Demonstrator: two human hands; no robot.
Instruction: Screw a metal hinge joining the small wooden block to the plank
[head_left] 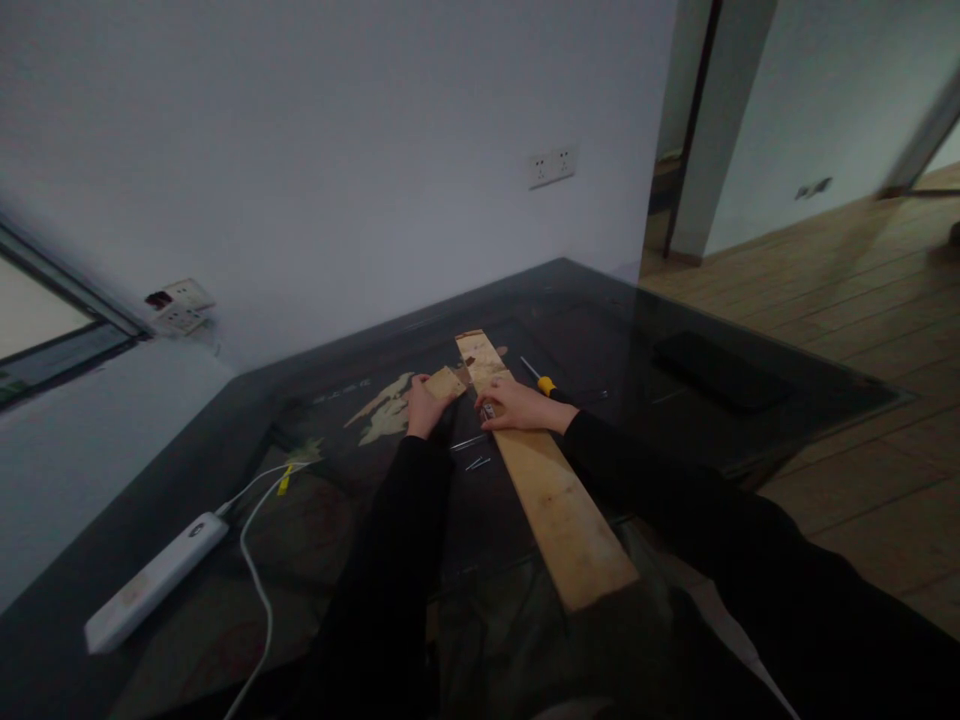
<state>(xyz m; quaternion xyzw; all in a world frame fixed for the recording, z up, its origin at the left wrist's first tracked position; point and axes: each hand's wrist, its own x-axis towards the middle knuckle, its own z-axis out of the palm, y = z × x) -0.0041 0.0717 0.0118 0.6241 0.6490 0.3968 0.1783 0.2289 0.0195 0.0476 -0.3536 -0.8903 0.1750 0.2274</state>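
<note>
A long, pale wooden board (562, 500) lies lengthwise on the dark table, its near end reaching toward me. My left hand (425, 408) grips a short wooden piece (444, 384) just left of the board's far part. Over the board rests my right hand (517, 405), fingers curled around a small shiny metal piece (489, 410) whose exact kind is unclear. Several screws or nails (478, 463) lie left of the board, below a thin metal rod (468, 443). Beyond my right wrist is a screwdriver (546, 384) with a yellow and black handle.
A white power strip (157, 585) with a white cable (259, 585) occupies the table's left side. A dark flat object (720, 370) lies at the right. The wall with sockets (551, 167) borders the glossy table (600, 300) at the back.
</note>
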